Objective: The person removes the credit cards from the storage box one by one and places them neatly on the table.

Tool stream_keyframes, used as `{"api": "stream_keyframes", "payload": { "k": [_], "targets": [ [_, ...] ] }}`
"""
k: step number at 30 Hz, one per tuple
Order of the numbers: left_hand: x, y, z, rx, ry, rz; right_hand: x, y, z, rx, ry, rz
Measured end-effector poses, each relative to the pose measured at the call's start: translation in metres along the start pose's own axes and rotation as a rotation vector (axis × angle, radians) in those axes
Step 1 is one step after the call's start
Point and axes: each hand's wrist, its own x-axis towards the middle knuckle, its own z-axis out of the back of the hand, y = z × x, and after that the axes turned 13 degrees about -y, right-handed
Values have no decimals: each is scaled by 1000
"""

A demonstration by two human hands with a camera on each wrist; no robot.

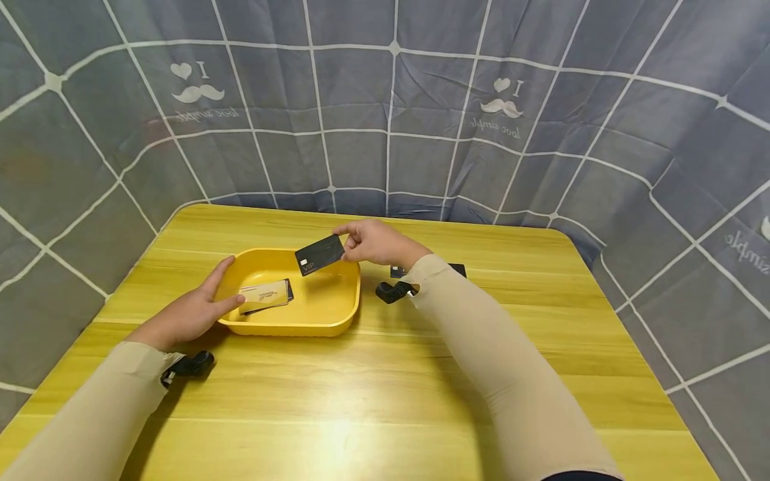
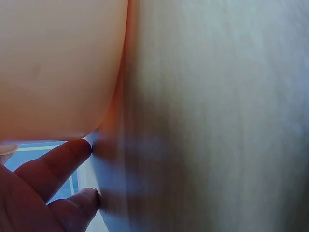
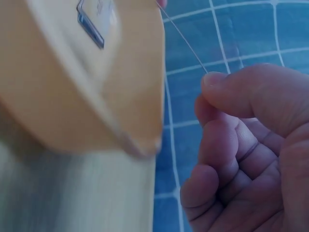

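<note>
My right hand (image 1: 377, 242) pinches a black VIP card (image 1: 320, 254) by its right end, between thumb and fingertips. The card is tilted above the yellow plastic basin (image 1: 289, 330); in the right wrist view it shows edge-on as a thin line. My left hand (image 1: 191, 311) holds the basin's left side, its thumb over the rim and its fingers along the outside. In the left wrist view two fingertips lie by the basin's outer wall. Inside the basin, a gold card (image 1: 263, 296) lies over a darker card, near my left thumb.
Black cards (image 1: 458, 270) lie on the wooden table (image 1: 289, 407), partly hidden behind my right wrist. A black wrist mount (image 1: 394, 291) sticks out under the right sleeve, another (image 1: 195, 365) by the left. A grey checked curtain (image 1: 361, 93) hangs around the table's back and sides.
</note>
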Motion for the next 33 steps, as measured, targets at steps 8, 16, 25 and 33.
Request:
{"api": "stream_keyframes", "payload": {
  "k": [8,16,25,33],
  "targets": [
    [2,-4,-4,-13,3,6,-29,-37,45,-5,-90,-28],
    [2,-10,-9,-26,-6,21,-61,-82,90,1,-152,-112],
    [3,-9,-8,-23,2,34,-97,-138,123,12,-208,-245],
    [2,-8,-9,-23,10,39,-130,-174,142,22,-232,-310]
  ]
}}
